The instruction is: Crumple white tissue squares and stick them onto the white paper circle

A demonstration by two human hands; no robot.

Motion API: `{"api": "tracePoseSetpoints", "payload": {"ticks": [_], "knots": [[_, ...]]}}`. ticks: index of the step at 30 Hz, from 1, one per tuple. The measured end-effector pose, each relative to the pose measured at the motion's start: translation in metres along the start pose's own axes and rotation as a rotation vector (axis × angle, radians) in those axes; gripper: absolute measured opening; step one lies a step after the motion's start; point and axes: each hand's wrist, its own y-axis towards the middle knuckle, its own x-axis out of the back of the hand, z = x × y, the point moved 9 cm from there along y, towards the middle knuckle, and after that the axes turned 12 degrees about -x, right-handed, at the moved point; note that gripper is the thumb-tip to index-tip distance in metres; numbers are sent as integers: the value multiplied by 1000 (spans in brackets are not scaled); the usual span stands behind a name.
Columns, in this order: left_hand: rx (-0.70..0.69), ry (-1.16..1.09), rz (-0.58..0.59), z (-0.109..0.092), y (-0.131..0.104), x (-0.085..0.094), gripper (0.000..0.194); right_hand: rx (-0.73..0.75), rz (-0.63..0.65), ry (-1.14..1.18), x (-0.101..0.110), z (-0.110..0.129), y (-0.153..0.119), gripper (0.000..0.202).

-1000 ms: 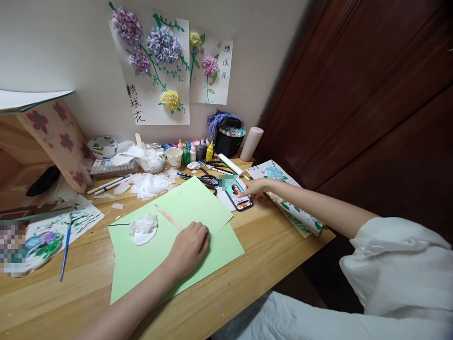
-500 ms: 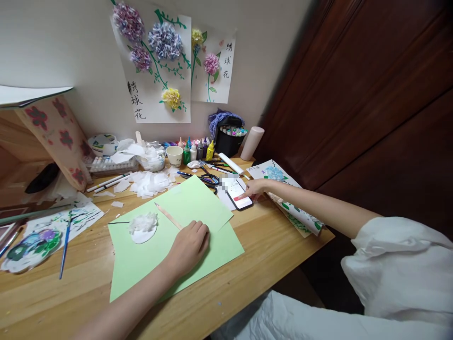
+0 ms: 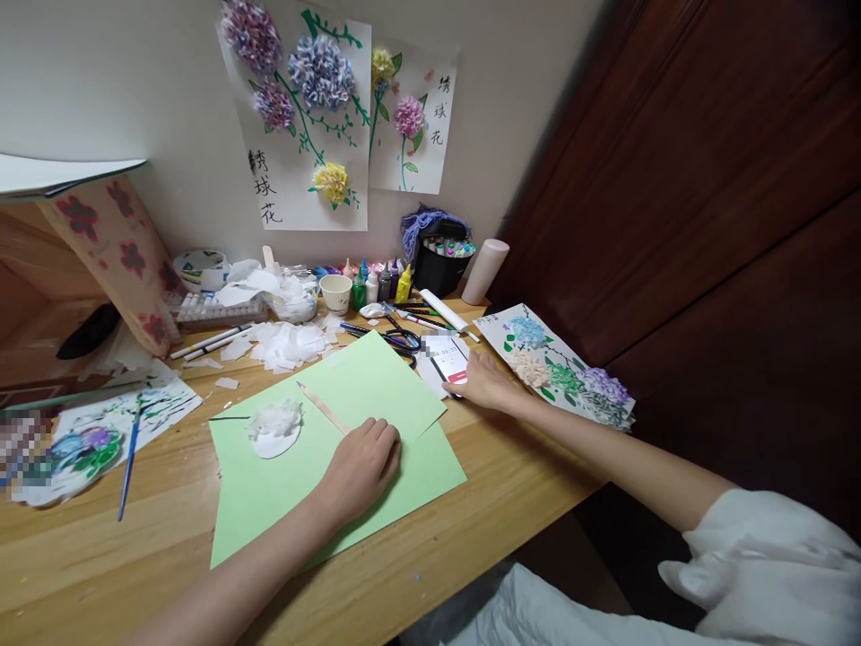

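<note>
My left hand (image 3: 363, 462) rests with curled fingers on light green paper (image 3: 404, 431), closed over the lower end of a wooden pencil (image 3: 323, 406). The pencil's tip points away to the upper left. My right hand (image 3: 491, 381) grips the lower right part of a phone (image 3: 445, 357), thumb at the near end and fingers along the far side. The phone's lit screen shows a red button, and part of it is covered by the hand. Left of the pencil, a white disc (image 3: 277, 443) bears crumpled white tissue (image 3: 275, 418) on the green paper.
Scissors (image 3: 402, 339), white tissue scraps (image 3: 289, 345), a paper cup (image 3: 335, 294) and paint bottles (image 3: 387, 283) stand or lie behind. A flower picture (image 3: 508, 323) lies right, beside my forearm. A paint palette (image 3: 84, 471) and brush (image 3: 129, 462) are left.
My right hand has shifted toward me and now wraps the phone's lower end. The flower picture at the right, curled up before, lies flatter. My left hand stays put.
</note>
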Motion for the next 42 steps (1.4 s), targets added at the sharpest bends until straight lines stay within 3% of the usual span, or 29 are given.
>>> {"api": "tracePoseSetpoints", "payload": {"ticks": [6, 9, 10, 12, 14, 17, 20, 23, 26, 29, 31, 34, 38, 42], "knots": [[-70, 10, -10, -9, -2, 10, 22, 1, -130, -7, 6, -4, -1, 90], [-111, 20, -104, -8, -11, 33, 20, 242, -314, 78, 19, 32, -24, 67], [-105, 21, -157, -3, -16, 44, 19, 373, -313, 131, 17, 50, -36, 53], [-48, 33, -271, 13, -27, 69, 17, 602, -217, 250, 7, 88, -63, 30], [90, 79, -336, 40, -42, 89, 17, 672, -140, 327, -4, 118, -82, 19], [336, 147, -342, 84, -65, 111, 22, 723, -75, 328, -21, 157, -101, 20], [491, 160, -361, 118, -82, 126, 24, 728, -131, 303, -26, 177, -107, 23], [538, 161, -346, 142, -81, 135, 24, 718, -153, 293, -29, 180, -104, 17], [490, 174, -234, 156, -56, 134, 23, 763, -114, 344, -29, 178, -105, 12], [406, 191, -116, 163, -20, 127, 23, 828, -123, 323, -30, 179, -112, 23], [355, 169, 0, 165, 4, 112, 20, 829, -160, 273, -30, 181, -115, 25], [317, 139, 75, 168, 31, 87, 21, 787, -181, 216, -32, 186, -115, 12], [325, 83, 127, 176, 48, 58, 17, 715, -192, 129, -35, 188, -109, 7], [373, 25, 123, 187, 47, 49, 13, 696, -230, 72, -37, 188, -107, 7]]}}
